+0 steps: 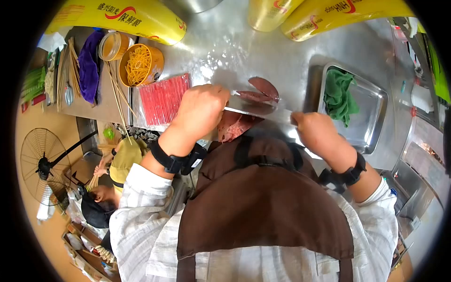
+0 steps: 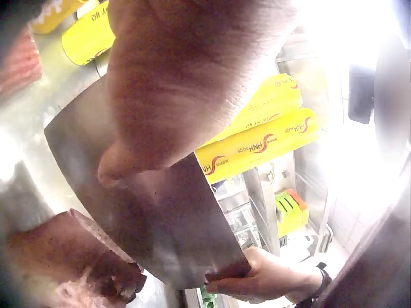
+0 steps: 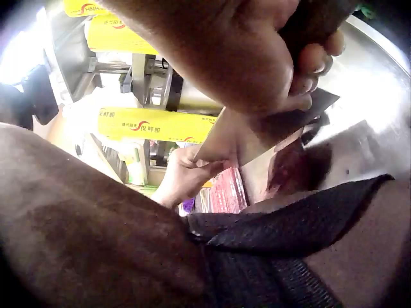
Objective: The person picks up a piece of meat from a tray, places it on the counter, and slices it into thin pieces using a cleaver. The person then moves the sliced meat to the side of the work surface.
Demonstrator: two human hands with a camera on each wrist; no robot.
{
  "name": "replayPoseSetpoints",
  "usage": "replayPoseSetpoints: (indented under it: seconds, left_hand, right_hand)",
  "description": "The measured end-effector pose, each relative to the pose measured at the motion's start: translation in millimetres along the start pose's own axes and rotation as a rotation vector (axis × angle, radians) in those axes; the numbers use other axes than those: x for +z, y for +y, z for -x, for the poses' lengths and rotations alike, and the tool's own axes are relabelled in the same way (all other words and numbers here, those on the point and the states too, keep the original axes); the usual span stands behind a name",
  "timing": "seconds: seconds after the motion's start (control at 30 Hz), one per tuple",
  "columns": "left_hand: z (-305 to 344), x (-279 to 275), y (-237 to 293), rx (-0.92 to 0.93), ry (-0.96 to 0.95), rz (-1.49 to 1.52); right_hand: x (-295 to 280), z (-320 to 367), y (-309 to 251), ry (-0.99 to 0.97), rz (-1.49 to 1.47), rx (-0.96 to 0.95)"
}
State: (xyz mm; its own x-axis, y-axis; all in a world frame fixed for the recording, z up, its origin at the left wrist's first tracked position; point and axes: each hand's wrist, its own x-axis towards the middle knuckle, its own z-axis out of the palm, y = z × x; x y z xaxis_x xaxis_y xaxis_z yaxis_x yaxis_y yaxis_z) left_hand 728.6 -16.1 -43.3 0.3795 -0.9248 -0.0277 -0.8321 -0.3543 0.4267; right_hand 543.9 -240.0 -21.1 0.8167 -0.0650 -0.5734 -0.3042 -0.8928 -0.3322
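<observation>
A wide knife blade [image 1: 282, 115] spans the space between both hands. My left hand [image 1: 202, 110] pinches its far end, the thumb lying against the broad metal face [image 2: 148, 212] in the left wrist view. At the other end, my right hand [image 1: 322, 134] grips the dark handle [image 3: 314, 29], fingers curled round it. Under the blade, close to the apron, lies a dark red piece of meat [image 1: 232, 128] with a paler, ragged part. Just beyond the blade are thin dark slices [image 1: 264, 87]. The blade and left hand hide part of the meat.
Left of the hands lies a clear-wrapped pack of red strips [image 1: 164, 99], near a tub of yellow strips [image 1: 157, 66] and a purple cloth [image 1: 89, 68]. A metal tray [image 1: 371, 134] with a green cloth [image 1: 339, 94] stands right. Yellow rolls [image 1: 136, 21] line the back. Another person [image 1: 127, 162] works at left.
</observation>
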Motion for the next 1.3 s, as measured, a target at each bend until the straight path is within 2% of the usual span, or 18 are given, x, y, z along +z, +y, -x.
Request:
replayPoseSetpoints:
  seconds: [0.03,0.17,0.2,0.23,0.3,0.33,0.47,0.6,0.7,0.83,1.07,1.3]
  left_hand:
    - [1.6,-2.2,3.3,-0.006,0.048,0.016]
    - [26.5,-7.6,14.9,0.115,0.434,0.117]
    - [42.6,5.2,12.3,0.199,0.544,0.137]
    - [51.9,12.8,12.0,0.248,0.528,0.207]
    - [64.4,18.7,19.7,0.261,0.368,0.152]
    - [64.7,22.8,21.0,0.255,0.364,0.201]
    - [52.5,17.9,26.9,0.165,0.546,0.059]
    - [59.3,27.4,23.2,0.174,0.438,0.143]
    - [54.4,38.1,23.9,0.089,0.066,0.262]
    - [51.4,55.8,25.1,0.005,-0.116,0.187]
    - [52.6,65.9,29.5,-0.038,-0.067,0.233]
    - [55.0,67.9,40.5,-0.099,-0.06,0.226]
  right_hand:
    - [-1.0,3.5,-2.4,0.003,-0.014,0.007]
    - [3.9,21.7,-5.4,0.101,0.01,-0.05]
    - [4.1,25.5,-6.9,0.107,0.007,-0.039]
    - [3.6,28.6,-8.4,0.115,0.006,-0.026]
    - [2.7,30.7,-8.4,0.115,0.004,-0.016]
    - [2.3,30.5,-8.0,0.106,0.003,-0.021]
    - [1.1,30.1,-7.8,0.063,0.004,-0.004]
    - [2.6,26.4,-3.4,0.093,-0.022,-0.011]
    - [6.0,18.2,3.4,0.063,-0.044,-0.016]
    - [10.0,7.4,5.9,0.021,-0.039,-0.02]
    - [35.2,-9.6,21.8,0.011,0.012,-0.042]
    - [41.6,-17.5,19.5,0.059,-0.119,0.003]
